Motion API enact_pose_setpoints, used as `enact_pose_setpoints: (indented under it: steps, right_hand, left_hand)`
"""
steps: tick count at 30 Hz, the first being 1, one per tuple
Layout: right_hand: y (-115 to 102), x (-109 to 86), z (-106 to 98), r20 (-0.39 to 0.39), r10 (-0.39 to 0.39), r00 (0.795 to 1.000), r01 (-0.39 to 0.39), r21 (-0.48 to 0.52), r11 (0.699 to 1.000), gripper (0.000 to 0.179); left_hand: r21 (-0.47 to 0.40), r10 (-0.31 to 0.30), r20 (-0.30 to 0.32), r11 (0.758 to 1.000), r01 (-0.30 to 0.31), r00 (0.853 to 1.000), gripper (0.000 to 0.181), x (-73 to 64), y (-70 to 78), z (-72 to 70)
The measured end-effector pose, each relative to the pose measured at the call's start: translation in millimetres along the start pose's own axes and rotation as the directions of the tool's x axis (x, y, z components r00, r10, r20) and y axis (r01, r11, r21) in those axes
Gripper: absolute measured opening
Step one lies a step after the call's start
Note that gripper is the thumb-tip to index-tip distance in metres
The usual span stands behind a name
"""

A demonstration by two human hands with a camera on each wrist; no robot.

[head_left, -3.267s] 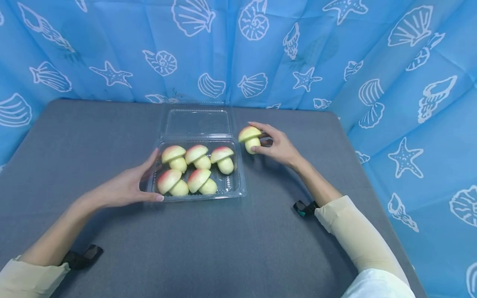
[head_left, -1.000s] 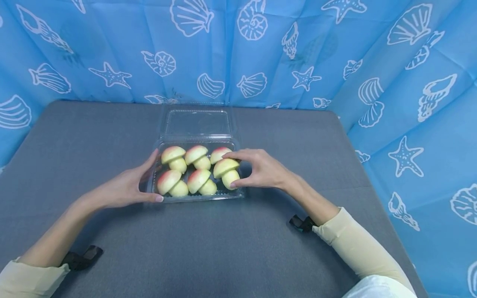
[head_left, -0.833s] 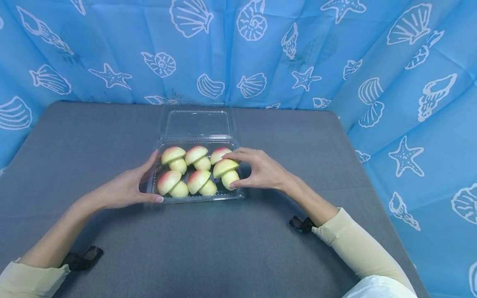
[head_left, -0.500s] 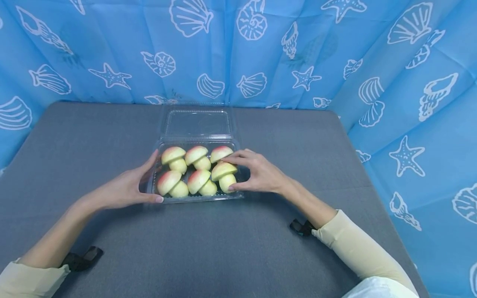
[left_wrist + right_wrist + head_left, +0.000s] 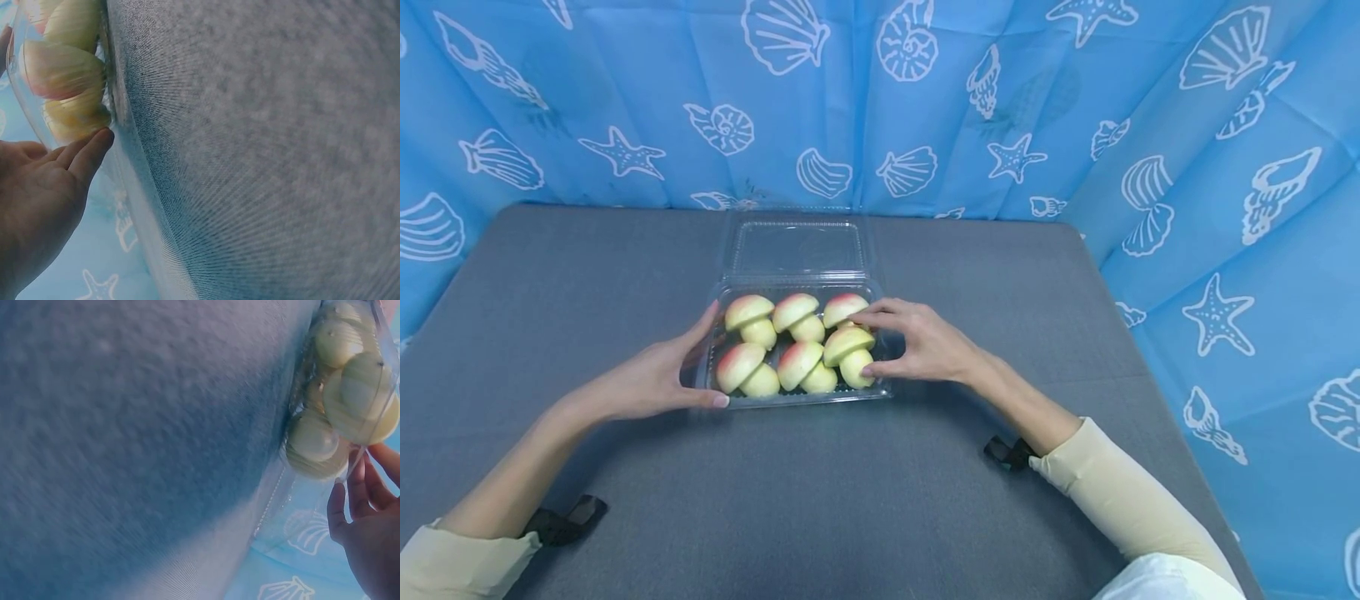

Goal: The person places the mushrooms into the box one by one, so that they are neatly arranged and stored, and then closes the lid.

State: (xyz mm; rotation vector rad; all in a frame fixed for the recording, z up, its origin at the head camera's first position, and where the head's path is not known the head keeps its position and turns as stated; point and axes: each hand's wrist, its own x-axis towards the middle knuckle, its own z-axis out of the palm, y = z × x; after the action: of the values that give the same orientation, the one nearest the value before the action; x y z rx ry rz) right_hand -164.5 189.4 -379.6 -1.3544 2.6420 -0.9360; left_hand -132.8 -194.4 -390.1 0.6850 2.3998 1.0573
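Note:
A clear plastic box (image 5: pixel 790 402) with a hinged lid lies on the table in the head view. Inside sit several pale yellow, mushroom-shaped pieces (image 5: pixel 748 310), most with a pink blush on the cap, in two rows. My left hand (image 5: pixel 651 375) rests against the box's left side, thumb at the near corner, fingers spread toward the far one. At the near right spot, my right hand (image 5: pixel 921 340) has its thumb on the stalk of a mushroom-shaped piece (image 5: pixel 850 342) and its fingertips at the cap. The right wrist view shows those fingers (image 5: pixel 336 509) curled beside the box wall.
The raised lid (image 5: pixel 797 246) lies back behind the box. Grey cloth (image 5: pixel 820 500) covers the table, and a blue curtain (image 5: pixel 647 92) with white shells hangs along the far and right sides. A black wrist strap (image 5: pixel 1009 452) is on each forearm.
My right hand has brought the mushroom-shaped piece from right of the box into its near right spot, then settled it slightly leftward. My left hand has stayed at the box's left side.

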Motion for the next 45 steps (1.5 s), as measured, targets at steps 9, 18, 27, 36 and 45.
enact_pose_setpoints:
  steps: [9,18,27,36,45]
  right_hand:
    - [5,5.5,-10,-0.026,-0.005,1.0,0.005,0.035,0.999,0.055]
    - [20,16.2,-23,-0.116,0.015,0.993,-0.009,0.052,0.999,0.048]
    - [39,27.5,-34,-0.135,0.113,0.984,-0.106,0.059,0.993,0.045]
    - [50,37.3,-41,-0.097,0.251,0.963,-0.249,0.026,0.968,0.044]
    - [59,43.9,-37,-0.062,0.389,0.919,-0.389,0.012,0.921,0.053]
  left_hand:
    - [0.01,-0.012,-0.003,1.0,0.012,1.0,0.122,1.1,-2.9,0.1]
    - [0.007,-0.006,0.0,1.0,0.006,1.0,0.123,1.3,-4.6,1.1]
    - [-0.014,-0.005,0.001,1.0,0.005,1.0,0.121,-1.5,-3.9,1.4]
    - [-0.03,0.001,-0.007,1.0,-0.001,1.0,0.12,-3.1,-2.6,1.4]
    - [-0.02,-0.004,-0.007,1.0,0.004,1.0,0.12,-3.5,-0.7,1.0]
